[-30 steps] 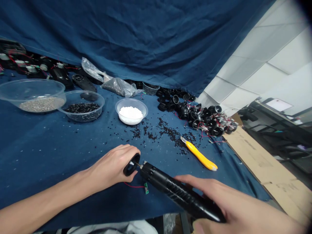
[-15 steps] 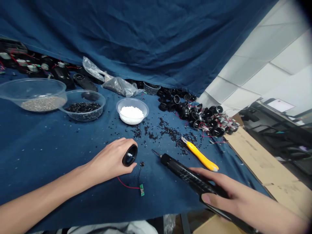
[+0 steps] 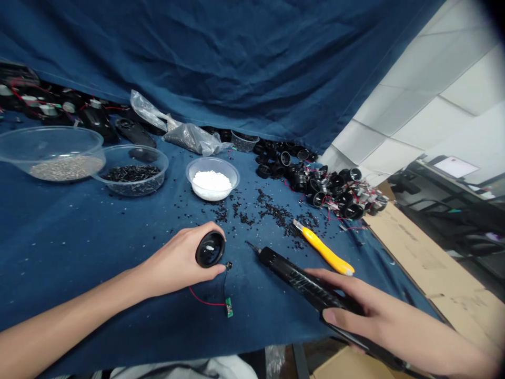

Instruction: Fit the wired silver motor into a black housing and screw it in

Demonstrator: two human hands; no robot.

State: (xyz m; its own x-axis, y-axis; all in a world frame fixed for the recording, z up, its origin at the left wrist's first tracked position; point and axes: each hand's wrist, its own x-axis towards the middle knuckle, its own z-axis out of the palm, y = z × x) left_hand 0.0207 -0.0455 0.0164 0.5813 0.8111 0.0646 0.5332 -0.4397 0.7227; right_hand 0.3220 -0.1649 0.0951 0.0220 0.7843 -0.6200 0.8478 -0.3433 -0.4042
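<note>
My left hand (image 3: 185, 260) is closed round a black round cup-shaped part (image 3: 210, 249), whose hollow side shows a small white piece inside. From beneath that hand a red wire runs to a small green circuit board (image 3: 229, 307) lying on the cloth. A dark wire leads from the board up to a tiny black component (image 3: 228, 265) by my left thumb. My right hand (image 3: 366, 316) grips a black electric screwdriver (image 3: 303, 284), its bit pointing up and left, apart from the cup-shaped part. A yellow utility knife (image 3: 325, 251) lies just beyond the screwdriver.
Small black pieces (image 3: 272, 210) are scattered over the blue cloth. Behind them stand a bowl of white bits (image 3: 212, 181), a tub of black screws (image 3: 133, 175) and a tub of silvery pieces (image 3: 65, 167). Wired black parts (image 3: 335, 192) are heaped at right, beside cardboard (image 3: 418, 252).
My left hand has turned the black cup-shaped part so more of its hollow side faces me. The screwdriver has hardly moved; the whole view has shifted slightly.
</note>
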